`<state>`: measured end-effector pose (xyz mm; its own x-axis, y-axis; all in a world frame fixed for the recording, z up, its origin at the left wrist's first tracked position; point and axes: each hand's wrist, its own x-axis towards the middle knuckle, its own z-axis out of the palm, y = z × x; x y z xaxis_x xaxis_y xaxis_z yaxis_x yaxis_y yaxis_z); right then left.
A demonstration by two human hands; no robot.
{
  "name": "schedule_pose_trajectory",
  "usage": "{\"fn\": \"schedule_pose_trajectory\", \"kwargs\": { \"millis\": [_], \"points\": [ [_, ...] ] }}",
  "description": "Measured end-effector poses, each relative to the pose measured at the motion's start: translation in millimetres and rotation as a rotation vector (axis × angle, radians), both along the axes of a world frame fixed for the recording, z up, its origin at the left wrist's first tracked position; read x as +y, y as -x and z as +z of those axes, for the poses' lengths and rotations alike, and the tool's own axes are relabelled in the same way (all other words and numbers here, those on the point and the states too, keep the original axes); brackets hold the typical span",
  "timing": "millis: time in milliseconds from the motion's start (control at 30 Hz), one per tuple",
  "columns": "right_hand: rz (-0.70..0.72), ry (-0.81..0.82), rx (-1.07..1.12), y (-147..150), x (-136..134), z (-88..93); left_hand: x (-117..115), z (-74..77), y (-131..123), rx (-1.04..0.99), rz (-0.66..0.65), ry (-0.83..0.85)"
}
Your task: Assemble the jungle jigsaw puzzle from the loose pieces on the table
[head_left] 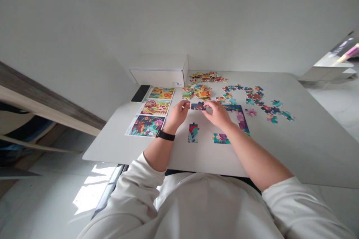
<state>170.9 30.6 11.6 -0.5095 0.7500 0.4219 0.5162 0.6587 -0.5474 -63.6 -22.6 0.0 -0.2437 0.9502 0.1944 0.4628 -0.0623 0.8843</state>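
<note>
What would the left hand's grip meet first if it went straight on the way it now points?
Probably the heap of loose jigsaw pieces ahead of the left hand. The dark blue jigsaw pieces lie just right of that line and could be touched first; depth is hard to judge from this view.

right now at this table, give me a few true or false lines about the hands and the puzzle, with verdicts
The left hand wears a black wristband: true.
The right hand reaches the dark blue puzzle pieces: true.
The smartphone sits on top of the white box: false, it lies on the table, off the box.
The printed puzzle pictures lie right of the hands: false, they lie left of the left hand.
</note>
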Motion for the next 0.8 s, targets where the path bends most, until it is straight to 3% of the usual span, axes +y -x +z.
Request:
{"fn": "schedule_pose_trajectory", "kwargs": {
  "millis": [100, 200, 500, 800],
  "points": [
    [-0.073, -0.035, 0.039, -4.4, 7.0, 6.0, 0.1, 1.9, 7.1, 0.159, 0.101, -0.134],
    [-0.034, -0.050, 0.013, -1.0, 9.4, 6.5, -1.7, 3.8, 8.8, 0.221, 0.112, -0.177],
    [0.086, -0.042, -0.254, 29.2, 2.3, -20.3, -6.0, -4.8, 10.3, 0.512, -0.131, -0.097],
    [0.069, -0.056, -0.296, 31.7, 0.7, -25.3, -6.6, -10.3, 11.1, 0.672, -0.160, -0.004]
  ]
}}
